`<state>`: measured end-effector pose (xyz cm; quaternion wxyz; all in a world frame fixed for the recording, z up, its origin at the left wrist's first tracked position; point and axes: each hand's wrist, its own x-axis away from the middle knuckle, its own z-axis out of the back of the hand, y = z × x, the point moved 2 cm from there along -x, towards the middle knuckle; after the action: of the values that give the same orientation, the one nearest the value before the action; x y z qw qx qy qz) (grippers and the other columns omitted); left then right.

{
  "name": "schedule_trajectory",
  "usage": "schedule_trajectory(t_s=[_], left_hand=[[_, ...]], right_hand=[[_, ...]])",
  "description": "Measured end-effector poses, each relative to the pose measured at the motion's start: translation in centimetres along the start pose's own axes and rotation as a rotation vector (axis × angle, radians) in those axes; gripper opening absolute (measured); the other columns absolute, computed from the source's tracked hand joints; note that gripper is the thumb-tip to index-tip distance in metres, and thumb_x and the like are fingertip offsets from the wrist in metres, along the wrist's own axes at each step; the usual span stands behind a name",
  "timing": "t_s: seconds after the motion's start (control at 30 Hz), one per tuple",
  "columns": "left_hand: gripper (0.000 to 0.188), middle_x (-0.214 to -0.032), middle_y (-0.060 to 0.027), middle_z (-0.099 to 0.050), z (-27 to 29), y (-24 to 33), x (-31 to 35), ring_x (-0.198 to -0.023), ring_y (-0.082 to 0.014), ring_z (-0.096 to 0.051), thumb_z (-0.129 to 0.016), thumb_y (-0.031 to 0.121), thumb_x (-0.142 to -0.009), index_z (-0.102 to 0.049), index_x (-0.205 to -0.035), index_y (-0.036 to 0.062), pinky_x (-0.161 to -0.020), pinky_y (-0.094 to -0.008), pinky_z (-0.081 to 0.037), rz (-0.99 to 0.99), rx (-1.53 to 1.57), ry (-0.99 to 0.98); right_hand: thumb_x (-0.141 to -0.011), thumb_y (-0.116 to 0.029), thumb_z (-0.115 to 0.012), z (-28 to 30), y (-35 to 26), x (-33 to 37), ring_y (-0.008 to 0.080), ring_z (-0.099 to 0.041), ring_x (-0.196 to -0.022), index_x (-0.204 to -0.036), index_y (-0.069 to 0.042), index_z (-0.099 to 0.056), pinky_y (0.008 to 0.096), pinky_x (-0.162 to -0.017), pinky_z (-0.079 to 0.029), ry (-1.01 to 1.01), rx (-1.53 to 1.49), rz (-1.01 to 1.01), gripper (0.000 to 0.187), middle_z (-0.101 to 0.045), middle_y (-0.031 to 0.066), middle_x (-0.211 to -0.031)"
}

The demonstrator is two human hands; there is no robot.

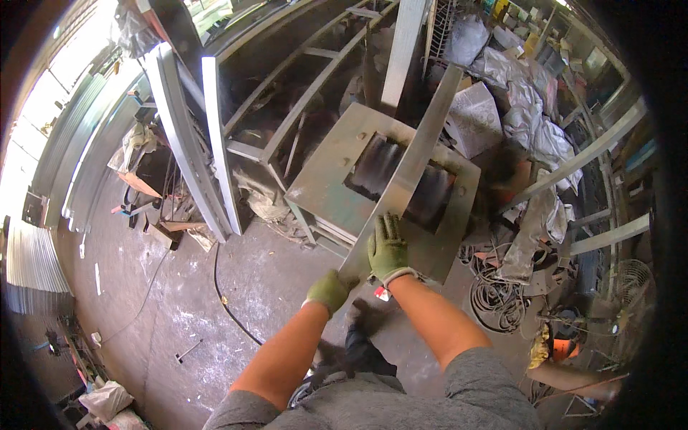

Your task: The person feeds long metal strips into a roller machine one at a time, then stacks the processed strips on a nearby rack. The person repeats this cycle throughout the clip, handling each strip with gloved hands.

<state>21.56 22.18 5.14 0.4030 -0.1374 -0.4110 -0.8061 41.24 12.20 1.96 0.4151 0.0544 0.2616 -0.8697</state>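
Note:
A long, flat metal bar (423, 147) lies slantwise across a worn metal stand (322, 161) and reaches away from me to the upper right. My left hand (327, 292), in a green glove, is closed round the bar's near end. On the bar's face, a little farther up, my gloved right hand (389, 251) rests flat with its fingers stretched out. The stand's top has two dark rectangular openings, and the bar crosses between them. My left fingertips are partly hidden by the bar.
Pale metal uprights (188, 143) and a long steel frame (315, 89) stand to the left and behind. Coiled cables (494, 301) lie on the floor at right. Another person's arm (577, 378) shows at lower right, beside an orange tool (565, 348). A black hose (228, 304) crosses the floor.

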Motion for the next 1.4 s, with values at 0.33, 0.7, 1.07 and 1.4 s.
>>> schedule_trajectory(t_s=[0.33, 0.7, 1.07, 1.4], left_hand=[[0.082, -0.133, -0.0352, -0.075, 0.1, 10.9, -11.8, -0.126, -0.0528, -0.072, -0.070, 0.071, -0.101, -0.069, -0.138, -0.0026, -0.106, -0.0564, -0.057, -0.118, -0.011, 0.002], [0.083, -0.128, -0.0345, -0.077, 0.3, 8.9, -6.0, -0.123, -0.0551, -0.072, -0.069, 0.075, -0.101, -0.069, -0.134, -0.0015, -0.104, -0.0582, -0.058, -0.294, -0.157, -0.035], [0.084, -0.125, -0.0337, -0.079, -1.3, 10.8, -8.1, -0.124, -0.0513, -0.074, -0.073, 0.073, -0.097, -0.073, -0.133, -0.0026, -0.107, -0.0541, -0.057, -0.067, 0.139, -0.013], [0.083, -0.124, -0.0356, -0.077, -5.3, -4.3, 2.5, -0.122, -0.0546, -0.072, -0.075, 0.077, -0.096, -0.070, -0.125, -0.0010, -0.101, -0.0573, -0.057, -0.014, 0.141, -0.055]], right_hand=[[-0.109, -0.026, -0.062, 2.9, 5.9, -8.1, 0.0431, -0.054, -0.152, -0.150, -0.002, -0.066, 0.0561, -0.130, -0.039, 0.010, 0.112, -0.006, 0.047, -0.062, 0.0203, -0.161], [-0.100, -0.019, -0.071, 0.6, 4.7, -9.7, 0.0427, -0.061, -0.139, -0.126, -0.007, -0.071, 0.0560, -0.122, -0.047, 0.224, 0.111, 0.027, 0.029, -0.067, 0.0172, -0.146], [-0.105, -0.021, -0.064, 1.0, 9.2, -11.4, 0.0418, -0.048, -0.156, -0.144, -0.003, -0.066, 0.0567, -0.132, -0.036, -0.004, 0.264, -0.018, 0.043, -0.056, 0.0164, -0.165], [-0.102, -0.018, -0.063, -1.5, -1.3, 4.1, 0.0513, -0.049, -0.151, -0.142, 0.001, -0.060, 0.0631, -0.130, -0.037, -0.065, 0.151, 0.004, 0.045, -0.055, 0.0247, -0.161]])
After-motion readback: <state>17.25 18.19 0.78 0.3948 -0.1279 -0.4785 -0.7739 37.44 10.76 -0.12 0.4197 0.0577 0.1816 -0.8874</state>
